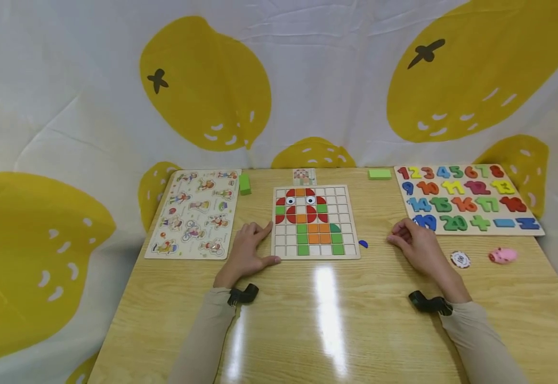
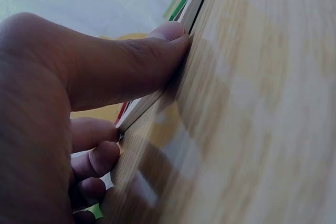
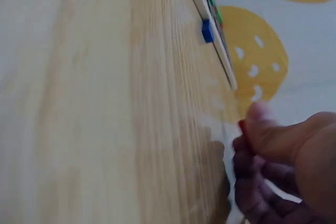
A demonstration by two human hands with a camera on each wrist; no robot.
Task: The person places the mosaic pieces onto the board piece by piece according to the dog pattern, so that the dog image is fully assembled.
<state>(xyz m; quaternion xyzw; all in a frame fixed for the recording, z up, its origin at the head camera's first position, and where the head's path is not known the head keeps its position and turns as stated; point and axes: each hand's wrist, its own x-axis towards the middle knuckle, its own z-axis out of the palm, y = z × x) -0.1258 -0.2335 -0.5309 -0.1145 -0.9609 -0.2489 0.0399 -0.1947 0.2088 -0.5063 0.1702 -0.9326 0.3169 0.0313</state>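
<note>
A square wooden grid board (image 1: pixel 290 236) lies mid-table, with red, orange, green and eye-printed pieces forming a picture. My left hand (image 1: pixel 248 249) is at its near left corner; thumb (image 2: pixel 131 66) touches the front edge and the index finger rests against the left side. Right of the board, my right hand (image 1: pixel 415 248) is raised over the table. It pinches a small red piece (image 3: pixel 243 127) between thumb and fingers; most of that piece is hidden. A blue half-round piece (image 1: pixel 363 244) lies close to the board's right edge, between board and right hand.
A peg puzzle with figures (image 1: pixel 197 218) lies left; a number puzzle (image 1: pixel 470 202) lies right, partly behind the right hand. A picture card (image 1: pixel 305 176) and green blocks (image 1: pixel 379 174) are behind. A poker chip (image 1: pixel 460 260) and pink pig (image 1: pixel 502 255) lie right.
</note>
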